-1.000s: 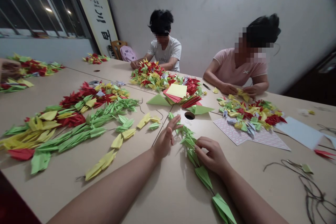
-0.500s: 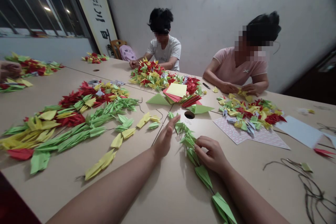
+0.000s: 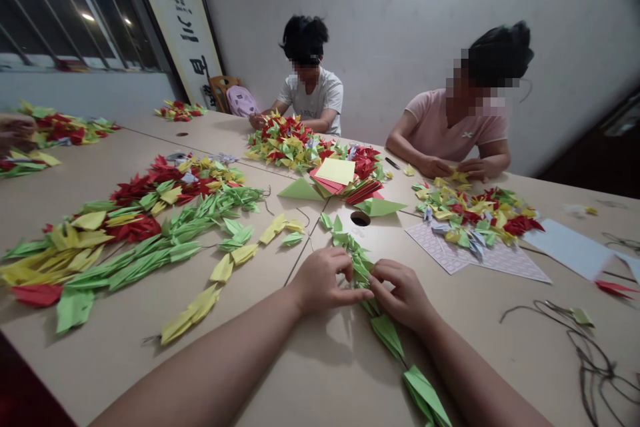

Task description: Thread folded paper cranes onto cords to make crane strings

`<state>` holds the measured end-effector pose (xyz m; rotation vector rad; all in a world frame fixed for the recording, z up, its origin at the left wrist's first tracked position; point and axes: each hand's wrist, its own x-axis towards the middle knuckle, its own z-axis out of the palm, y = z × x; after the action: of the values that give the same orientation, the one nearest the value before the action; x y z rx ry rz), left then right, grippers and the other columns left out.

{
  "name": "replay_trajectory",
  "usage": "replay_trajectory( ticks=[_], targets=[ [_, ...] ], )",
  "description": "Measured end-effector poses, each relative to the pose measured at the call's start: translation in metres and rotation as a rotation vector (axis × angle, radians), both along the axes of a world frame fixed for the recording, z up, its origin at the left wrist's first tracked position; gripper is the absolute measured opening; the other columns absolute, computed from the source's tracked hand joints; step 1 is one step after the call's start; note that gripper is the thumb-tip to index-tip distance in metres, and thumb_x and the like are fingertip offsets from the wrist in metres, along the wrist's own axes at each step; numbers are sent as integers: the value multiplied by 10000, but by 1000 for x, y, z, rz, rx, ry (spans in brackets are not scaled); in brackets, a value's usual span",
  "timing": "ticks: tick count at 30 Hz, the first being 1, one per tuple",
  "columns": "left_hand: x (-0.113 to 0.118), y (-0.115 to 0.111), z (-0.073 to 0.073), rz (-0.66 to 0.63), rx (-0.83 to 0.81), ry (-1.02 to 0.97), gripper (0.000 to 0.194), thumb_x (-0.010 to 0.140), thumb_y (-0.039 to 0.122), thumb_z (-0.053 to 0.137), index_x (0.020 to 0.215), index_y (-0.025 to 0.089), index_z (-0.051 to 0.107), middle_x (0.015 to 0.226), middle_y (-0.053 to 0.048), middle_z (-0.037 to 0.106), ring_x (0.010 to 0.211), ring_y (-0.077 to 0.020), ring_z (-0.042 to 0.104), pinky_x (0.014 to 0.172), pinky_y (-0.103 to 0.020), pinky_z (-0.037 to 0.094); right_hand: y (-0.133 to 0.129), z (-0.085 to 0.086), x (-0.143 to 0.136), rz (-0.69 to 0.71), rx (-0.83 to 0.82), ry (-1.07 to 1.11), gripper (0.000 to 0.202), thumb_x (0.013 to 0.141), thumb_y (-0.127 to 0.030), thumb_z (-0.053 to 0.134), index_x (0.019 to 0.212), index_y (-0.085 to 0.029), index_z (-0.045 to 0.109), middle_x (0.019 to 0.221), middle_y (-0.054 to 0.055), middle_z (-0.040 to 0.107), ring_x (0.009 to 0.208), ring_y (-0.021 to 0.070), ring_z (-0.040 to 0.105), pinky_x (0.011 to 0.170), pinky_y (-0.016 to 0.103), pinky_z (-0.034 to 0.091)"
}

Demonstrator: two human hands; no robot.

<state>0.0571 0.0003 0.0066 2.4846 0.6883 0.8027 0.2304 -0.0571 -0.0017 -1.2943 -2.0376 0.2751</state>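
Note:
A string of green origami pieces (image 3: 387,335), threaded on a dark cord, runs from the table's middle down towards me. My left hand (image 3: 325,280) curls at its left side, fingertips on the green paper and thumb stretched across beneath them. From the right, my right hand (image 3: 406,293) pinches the same string between thumb and fingers. Loose green pieces (image 3: 341,235) lie at its far end, just beyond my hands. To the left of my left arm rests a string of yellow origami pieces (image 3: 223,268).
Green strings (image 3: 150,260) and a mixed origami pile (image 3: 165,180) lie left. Paper squares (image 3: 336,171) sit beside a table hole (image 3: 360,219). Two people sit opposite, near piles; another person's hand (image 3: 17,130) shows far left. Dark cord (image 3: 590,353) lies right.
My left hand has drawn back towards me from the string's far end, and its outstretched fingers have curled onto the green pieces. My right hand has stayed in place.

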Motion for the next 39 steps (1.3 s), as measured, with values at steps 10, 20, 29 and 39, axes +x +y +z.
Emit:
replay_trajectory(
  ticks=[10, 20, 29, 39],
  targets=[
    [0, 3, 0, -20, -55, 3, 308, 779, 434, 500, 632, 165, 526, 688, 1, 518, 687, -131, 494, 657, -240, 377, 1, 3, -2, 119, -81, 73, 292, 848, -259, 374, 576, -168, 426, 585, 12, 453, 583, 110, 424, 545, 227, 323],
    [3, 6, -4, 8, -63, -14, 210, 787, 219, 405, 594, 165, 469, 632, -3, 516, 633, -126, 480, 620, -233, 379, 3, -4, 2, 23, -311, 372, 573, 858, -537, 183, 436, -181, 338, 410, -15, 325, 422, 94, 331, 457, 241, 264],
    [3, 5, -3, 14, -46, -37, 203, 757, 199, 424, 556, 169, 429, 585, 11, 481, 594, -118, 457, 588, -225, 361, 4, -3, 5, 35, -470, 783, 789, 731, -724, 33, 775, -164, 586, 391, -53, 249, 366, 87, 199, 409, 238, 168],
    [3, 4, -2, 8, -50, -34, 203, 752, 193, 428, 551, 166, 421, 570, 16, 457, 583, -113, 444, 576, -220, 353, 5, 0, 4, 63, -479, 989, 777, 773, -664, 29, 1217, -174, 437, 584, 21, 551, 360, 74, 191, 393, 241, 104]
  ],
)
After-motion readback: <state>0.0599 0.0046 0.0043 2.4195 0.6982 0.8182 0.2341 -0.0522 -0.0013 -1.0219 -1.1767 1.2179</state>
